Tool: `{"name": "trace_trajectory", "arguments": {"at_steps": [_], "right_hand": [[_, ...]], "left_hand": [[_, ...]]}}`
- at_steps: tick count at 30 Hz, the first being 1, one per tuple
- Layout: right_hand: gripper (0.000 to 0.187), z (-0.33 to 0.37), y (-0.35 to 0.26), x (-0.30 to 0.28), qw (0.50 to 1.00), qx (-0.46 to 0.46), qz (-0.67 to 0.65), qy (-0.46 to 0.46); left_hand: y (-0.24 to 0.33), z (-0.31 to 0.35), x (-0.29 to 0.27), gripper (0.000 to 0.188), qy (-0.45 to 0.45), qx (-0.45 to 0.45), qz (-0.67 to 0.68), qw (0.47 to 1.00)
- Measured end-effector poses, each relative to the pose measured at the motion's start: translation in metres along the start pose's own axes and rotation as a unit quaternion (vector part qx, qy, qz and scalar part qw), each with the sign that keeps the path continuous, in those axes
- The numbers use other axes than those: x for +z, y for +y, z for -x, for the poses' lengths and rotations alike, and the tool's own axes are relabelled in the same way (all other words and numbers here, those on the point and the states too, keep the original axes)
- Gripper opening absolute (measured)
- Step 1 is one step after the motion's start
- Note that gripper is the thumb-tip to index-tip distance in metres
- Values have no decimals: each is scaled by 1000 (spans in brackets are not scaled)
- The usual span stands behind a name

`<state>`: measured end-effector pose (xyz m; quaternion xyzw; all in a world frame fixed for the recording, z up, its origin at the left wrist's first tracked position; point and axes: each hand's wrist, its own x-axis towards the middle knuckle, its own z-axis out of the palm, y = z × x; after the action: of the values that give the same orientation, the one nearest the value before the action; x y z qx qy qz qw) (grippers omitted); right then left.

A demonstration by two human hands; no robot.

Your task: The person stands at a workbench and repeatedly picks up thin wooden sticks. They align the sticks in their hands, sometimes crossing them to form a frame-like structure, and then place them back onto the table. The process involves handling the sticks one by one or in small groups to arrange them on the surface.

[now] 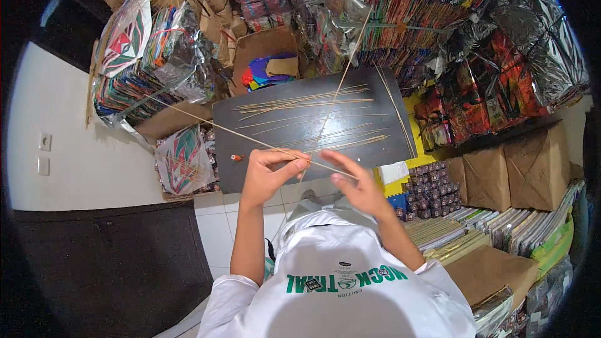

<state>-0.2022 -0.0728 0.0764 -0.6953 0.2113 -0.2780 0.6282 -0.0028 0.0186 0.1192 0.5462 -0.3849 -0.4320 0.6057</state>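
Note:
In front of my chest, my left hand (266, 176) pinches two thin bamboo sticks between thumb and forefinger where they cross. One bamboo stick (231, 131) slants from the upper left down to the right. The other bamboo stick (344, 77) rises steeply toward the upper right. Just right of the crossing is my right hand (362, 189), its fingers apart and close to the short end of the slanting stick. Whether a thread runs between the hands is too fine to make out. On the dark table (226, 172) lie several loose bamboo sticks (307, 104).
An orange thread spool (236, 158) stands at the table's left edge. Beyond are an open cardboard box (250, 47) and tall bundles of folded colourful sheets (413, 31). A stack of small dark boxes (432, 191) and brown wrapped parcels (532, 172) sit at right.

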Motion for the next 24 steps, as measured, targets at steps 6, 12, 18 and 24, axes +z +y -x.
{"name": "trace_trajectory", "arguments": {"at_steps": [6,12,18,24], "right_hand": [[27,0,-20,7,984,100,-110,-95],[25,-6,-33,11,988,72,-118,-72],[22,-18,-53,-26,964,199,-155,-78],[17,-3,-53,-84,995,86,33,35]], "left_hand": [[-3,-5,4,10,73,52,-43,995],[-15,-5,9,8,40,163,-310,936],[-19,6,2,9,-2,152,-330,932],[-5,25,-60,9,-62,23,-342,938]]}}
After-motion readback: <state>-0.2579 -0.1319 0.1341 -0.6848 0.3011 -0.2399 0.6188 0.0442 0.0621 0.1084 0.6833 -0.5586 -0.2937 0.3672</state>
